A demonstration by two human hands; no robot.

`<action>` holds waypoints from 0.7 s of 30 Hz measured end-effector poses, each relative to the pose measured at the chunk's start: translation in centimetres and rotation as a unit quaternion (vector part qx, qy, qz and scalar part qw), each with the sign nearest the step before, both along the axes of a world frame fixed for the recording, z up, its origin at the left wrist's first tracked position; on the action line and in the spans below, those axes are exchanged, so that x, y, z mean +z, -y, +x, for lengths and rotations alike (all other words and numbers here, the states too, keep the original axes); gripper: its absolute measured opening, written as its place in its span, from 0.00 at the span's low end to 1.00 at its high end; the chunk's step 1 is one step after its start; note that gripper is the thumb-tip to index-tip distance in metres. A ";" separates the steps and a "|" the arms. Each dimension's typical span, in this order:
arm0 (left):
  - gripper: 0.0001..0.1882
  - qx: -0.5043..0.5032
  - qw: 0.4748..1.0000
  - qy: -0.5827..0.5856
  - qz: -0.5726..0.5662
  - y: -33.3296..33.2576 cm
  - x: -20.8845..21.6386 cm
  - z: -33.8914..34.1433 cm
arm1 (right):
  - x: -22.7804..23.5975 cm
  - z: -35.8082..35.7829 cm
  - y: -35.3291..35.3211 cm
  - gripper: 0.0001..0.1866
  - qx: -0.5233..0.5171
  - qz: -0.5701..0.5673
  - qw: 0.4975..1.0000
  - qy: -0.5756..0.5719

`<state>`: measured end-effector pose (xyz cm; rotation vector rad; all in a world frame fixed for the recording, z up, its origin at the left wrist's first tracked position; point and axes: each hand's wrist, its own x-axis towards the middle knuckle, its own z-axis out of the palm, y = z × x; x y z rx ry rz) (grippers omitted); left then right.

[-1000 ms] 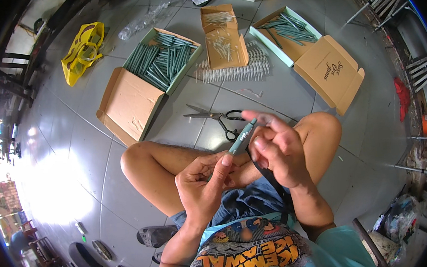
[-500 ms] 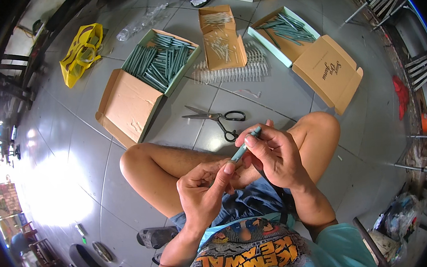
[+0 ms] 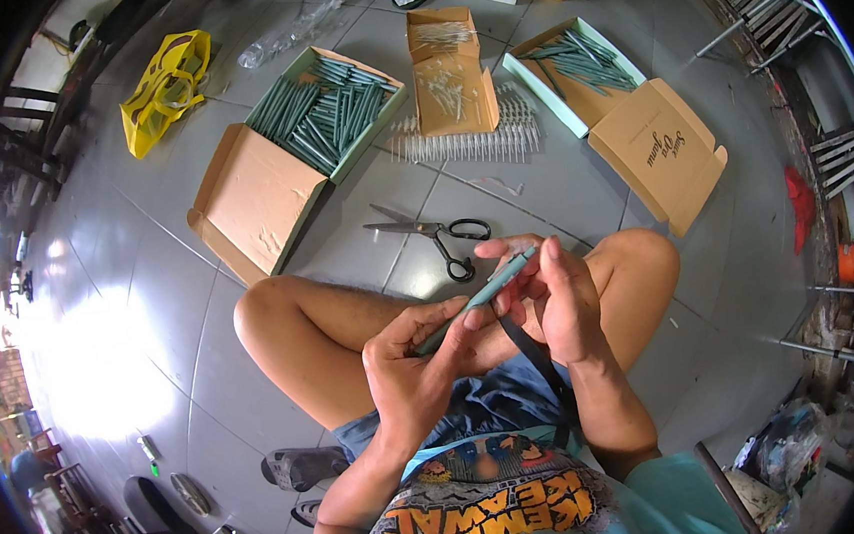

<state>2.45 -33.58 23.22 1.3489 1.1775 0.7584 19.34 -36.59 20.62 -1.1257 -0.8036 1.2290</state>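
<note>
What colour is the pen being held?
The pen is muted blue-green, clearest in the head view.

Scissors (image 3: 432, 228) lie just beyond the pen (image 3: 494, 286), with passable floor (image 3: 573, 183) to their right.

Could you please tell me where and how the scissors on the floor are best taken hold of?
Probably by the black handle loops of the scissors, the right hand coming from the right and above: they lie open, blades pointing left, loops toward that hand.
</note>
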 end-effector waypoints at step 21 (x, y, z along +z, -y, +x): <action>0.18 -0.103 0.916 0.222 -0.317 -2.2 -4.0 -2.3 | -0.3 -1.0 -1.3 0.11 -0.036 -0.035 0.997 0.067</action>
